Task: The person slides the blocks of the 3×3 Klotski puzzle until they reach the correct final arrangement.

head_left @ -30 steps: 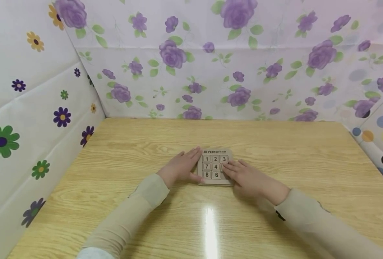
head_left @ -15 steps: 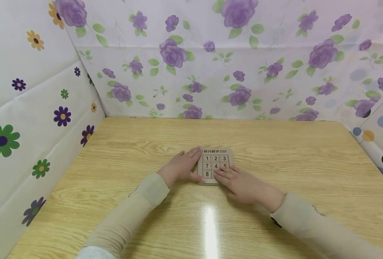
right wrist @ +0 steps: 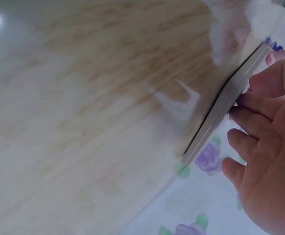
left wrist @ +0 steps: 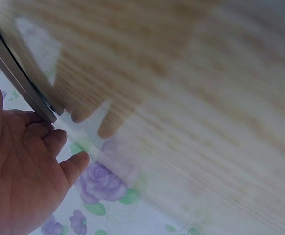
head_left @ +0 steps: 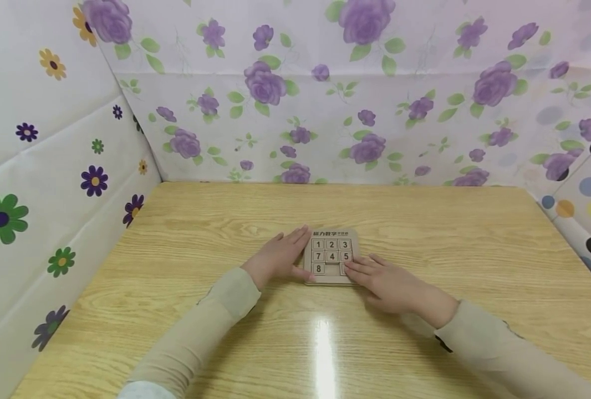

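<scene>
A beige number slide puzzle (head_left: 334,280) lies flat on the wooden table. Its tiles show 1, 2, 3 in the top row and 7, 4, 5 in the middle row. In the bottom row are the 8 tile (head_left: 318,269), a gap in the middle, and a tile at the right mostly covered by fingertips. My left hand (head_left: 280,256) braces the puzzle's left side, fingers extended and thumb at the lower left corner. My right hand (head_left: 392,285) reaches in from the right, its straight fingertips on the bottom right tile. Both wrist views show the puzzle's thin edge (right wrist: 230,100) beside the fingers.
The light wooden table (head_left: 225,210) spreads around the puzzle, with a bright glare streak in front of it. A flowered cloth (head_left: 325,127) hangs along the back, and patterned cloths stand at the left and right sides.
My right hand moved left and nearer over the bottom middle tile, then back right. The tile marked 6 left the bottom middle, where a gap now shows. My left hand stayed put.
</scene>
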Demonstrator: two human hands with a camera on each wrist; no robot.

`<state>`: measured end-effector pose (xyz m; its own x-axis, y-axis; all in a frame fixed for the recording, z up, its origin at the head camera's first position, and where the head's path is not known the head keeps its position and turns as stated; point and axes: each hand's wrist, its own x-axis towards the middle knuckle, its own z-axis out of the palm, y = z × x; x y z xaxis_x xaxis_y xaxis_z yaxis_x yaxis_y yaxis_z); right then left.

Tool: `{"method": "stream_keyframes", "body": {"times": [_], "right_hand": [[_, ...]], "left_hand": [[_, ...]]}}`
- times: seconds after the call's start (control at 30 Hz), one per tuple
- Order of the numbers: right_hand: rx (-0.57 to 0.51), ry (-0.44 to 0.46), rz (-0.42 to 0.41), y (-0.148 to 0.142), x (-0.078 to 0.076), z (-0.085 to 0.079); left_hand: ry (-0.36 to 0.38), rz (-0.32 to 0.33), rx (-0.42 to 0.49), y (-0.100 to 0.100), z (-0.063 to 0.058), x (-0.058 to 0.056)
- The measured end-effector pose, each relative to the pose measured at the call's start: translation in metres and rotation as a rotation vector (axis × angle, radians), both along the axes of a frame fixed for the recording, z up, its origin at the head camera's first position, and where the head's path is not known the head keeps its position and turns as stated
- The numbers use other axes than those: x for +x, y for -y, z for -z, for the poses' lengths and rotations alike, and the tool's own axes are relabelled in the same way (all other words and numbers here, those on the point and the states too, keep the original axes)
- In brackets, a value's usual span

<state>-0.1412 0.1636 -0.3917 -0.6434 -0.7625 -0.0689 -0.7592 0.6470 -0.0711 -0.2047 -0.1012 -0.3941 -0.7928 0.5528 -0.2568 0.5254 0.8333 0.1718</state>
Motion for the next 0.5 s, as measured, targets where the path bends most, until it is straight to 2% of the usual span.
{"method": "stream_keyframes", "body": {"times": [0.2, 0.5], "right_hand": [[-0.019, -0.006, -0.024, 0.017, -0.001, -0.002], [-0.02, 0.076, -0.041, 0.044, -0.007, 0.001]], "left_hand": [[0.006, -0.002, -0.01, 0.001, 0.001, 0.0], [0.009, -0.002, -0.01, 0.001, 0.001, -0.001]]}}
